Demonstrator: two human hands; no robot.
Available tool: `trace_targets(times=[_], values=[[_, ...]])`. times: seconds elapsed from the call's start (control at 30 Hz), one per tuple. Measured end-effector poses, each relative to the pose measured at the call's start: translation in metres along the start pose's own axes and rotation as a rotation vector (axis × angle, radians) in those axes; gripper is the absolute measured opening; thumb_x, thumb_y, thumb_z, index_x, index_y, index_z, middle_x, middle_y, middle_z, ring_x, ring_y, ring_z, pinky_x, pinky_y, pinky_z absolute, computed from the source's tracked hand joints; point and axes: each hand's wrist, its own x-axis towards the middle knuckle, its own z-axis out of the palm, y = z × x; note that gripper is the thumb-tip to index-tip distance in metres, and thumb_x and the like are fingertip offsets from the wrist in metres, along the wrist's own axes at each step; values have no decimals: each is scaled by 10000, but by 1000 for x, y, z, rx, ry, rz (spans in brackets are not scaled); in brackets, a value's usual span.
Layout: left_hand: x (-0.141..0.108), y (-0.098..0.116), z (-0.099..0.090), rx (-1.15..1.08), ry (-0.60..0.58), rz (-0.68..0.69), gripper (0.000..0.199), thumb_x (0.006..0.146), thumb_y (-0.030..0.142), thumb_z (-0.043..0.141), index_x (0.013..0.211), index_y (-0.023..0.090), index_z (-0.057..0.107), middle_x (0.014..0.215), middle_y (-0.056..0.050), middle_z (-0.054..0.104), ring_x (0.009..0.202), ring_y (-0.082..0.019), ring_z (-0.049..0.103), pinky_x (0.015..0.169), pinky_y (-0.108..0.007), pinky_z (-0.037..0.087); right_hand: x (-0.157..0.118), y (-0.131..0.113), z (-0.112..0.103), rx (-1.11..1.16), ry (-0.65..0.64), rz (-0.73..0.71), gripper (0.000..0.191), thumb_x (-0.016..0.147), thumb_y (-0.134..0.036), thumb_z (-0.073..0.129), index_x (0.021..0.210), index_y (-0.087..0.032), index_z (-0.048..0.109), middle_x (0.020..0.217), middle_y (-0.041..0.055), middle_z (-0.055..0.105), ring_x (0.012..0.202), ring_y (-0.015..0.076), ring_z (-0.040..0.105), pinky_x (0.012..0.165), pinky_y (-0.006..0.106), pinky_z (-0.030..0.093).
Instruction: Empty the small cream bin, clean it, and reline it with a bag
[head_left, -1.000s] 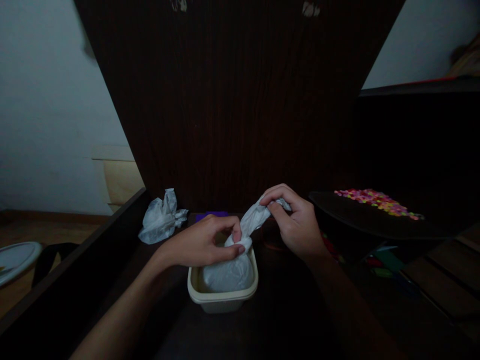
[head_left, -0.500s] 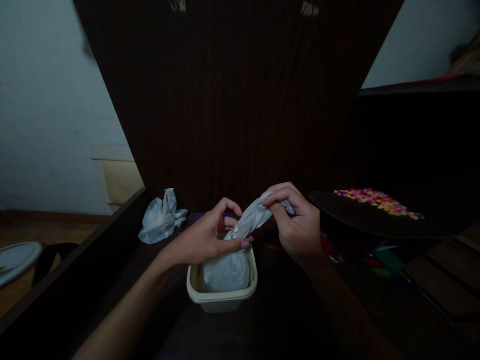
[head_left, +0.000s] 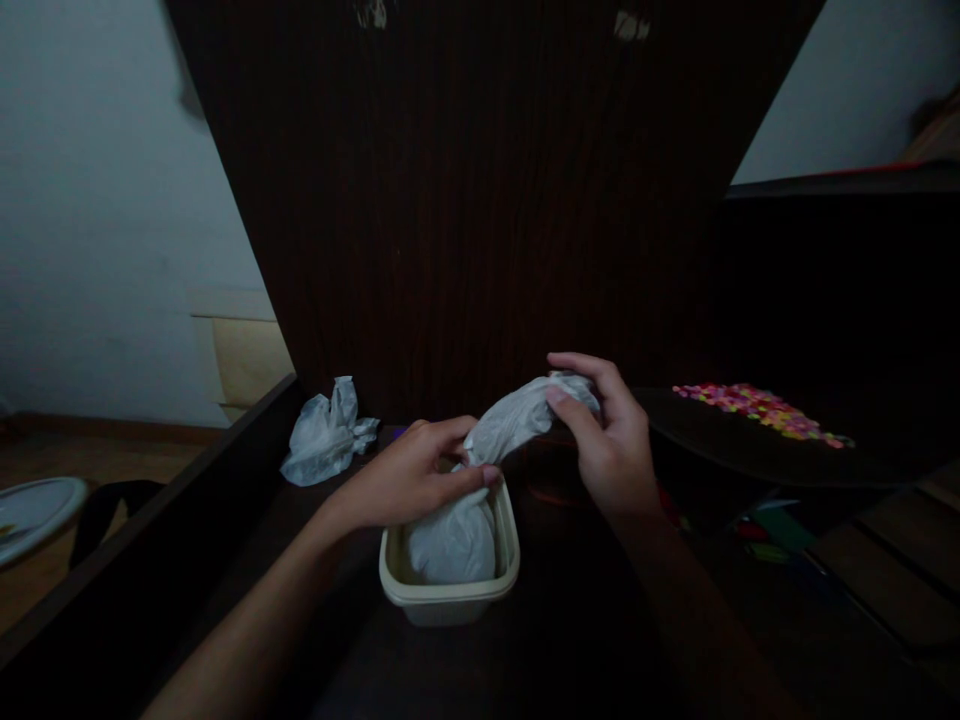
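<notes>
A white plastic bag (head_left: 454, 540) sits bulging inside a cream rectangular container (head_left: 450, 592); its contents are hidden. The bag's twisted neck rises out to the right. My left hand (head_left: 420, 470) closes round the neck just above the bulge, with thumb in front. Farther up, my right hand (head_left: 611, 435) holds the loose end of the same bag between thumb and fingers.
Another crumpled plastic bag (head_left: 326, 435) lies on the dark surface at left, near a raised edge (head_left: 150, 520). Upright dark wood (head_left: 480, 200) stands behind. Colourful small pieces (head_left: 761, 410) lie on a dark ledge at right.
My left fingers have closed round the bag's neck. My right hand has shifted a little right and its fingers have loosened and spread over the end, which looks less tightly twisted.
</notes>
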Motion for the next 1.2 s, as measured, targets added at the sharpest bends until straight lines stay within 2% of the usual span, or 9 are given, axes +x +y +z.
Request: trace_targets(times=[0.17, 0.23, 0.3, 0.4, 0.57, 0.8, 0.93, 1.07, 1.2], values=[[5, -4, 2, -64, 259, -46, 277, 940, 425, 633, 990, 154, 666, 854, -33, 705, 753, -183, 643, 646, -262, 493, -6, -6, 0, 92, 254, -83, 180, 838, -236, 643, 1007, -250, 582, 1078, 77, 592, 970, 228, 605, 823, 365, 505], [7, -3, 2, -5, 398, -28, 274, 906, 425, 670, 919, 152, 685, 838, -28, 678, 762, -183, 614, 659, -266, 481, -10, -11, 1, 85, 143, -70, 52, 858, -238, 619, 883, -242, 574, 911, 41, 589, 820, 193, 592, 711, 320, 493], [7, -1, 1, 23, 490, -10, 272, 876, 419, 697, 846, 148, 694, 850, -33, 670, 789, -188, 602, 697, -278, 478, -14, -13, 5, 32, -136, 24, 87, 876, -253, 619, 801, -226, 584, 778, 9, 577, 689, 155, 554, 604, 279, 450], [6, 7, 1, -40, 547, 5, 260, 851, 405, 711, 880, 146, 705, 860, -32, 680, 775, -182, 597, 689, -273, 477, -23, -11, 16, -43, -399, 170, 134, 846, -313, 687, 857, -201, 614, 642, -43, 532, 546, 109, 490, 494, 237, 364], [3, 15, 2, -90, 593, 14, 206, 824, 344, 729, 874, 151, 682, 753, 17, 629, 679, -141, 556, 608, -229, 448, -35, 1, 36, 59, -509, 284, 483, 794, -361, 756, 1202, -188, 564, 541, -108, 472, 458, 100, 451, 447, 220, 323], [6, 5, 1, -265, 725, -7, 233, 761, 335, 796, 837, 157, 668, 732, 21, 641, 636, -125, 561, 559, -218, 444, -37, 5, 36, 37, -585, 255, 206, 775, -282, 744, 900, -199, 603, 628, -51, 564, 497, 92, 457, 484, 225, 346], [8, 4, 3, -434, 683, -37, 314, 718, 349, 846, 864, 165, 637, 803, 1, 688, 675, -139, 626, 595, -235, 502, -38, 6, 36, 57, -575, 311, 230, 734, -287, 788, 873, -204, 625, 626, -49, 559, 505, 97, 451, 466, 223, 342], [6, 8, 3, -603, 556, -2, 351, 755, 371, 821, 986, 181, 639, 931, -19, 697, 786, -158, 680, 673, -258, 556, -32, 1, 38, 325, -424, 421, 284, 718, -348, 799, 919, -200, 664, 691, -21, 618, 496, 98, 465, 439, 231, 367], [4, 8, 5, -542, 515, 50, 293, 804, 319, 780, 1013, 172, 637, 1022, -46, 685, 913, -175, 678, 788, -282, 554, -22, -5, 34, 479, -307, 586, 322, 714, -437, 812, 800, -171, 652, 510, -61, 523, 374, 64, 386, 336, 195, 268]])
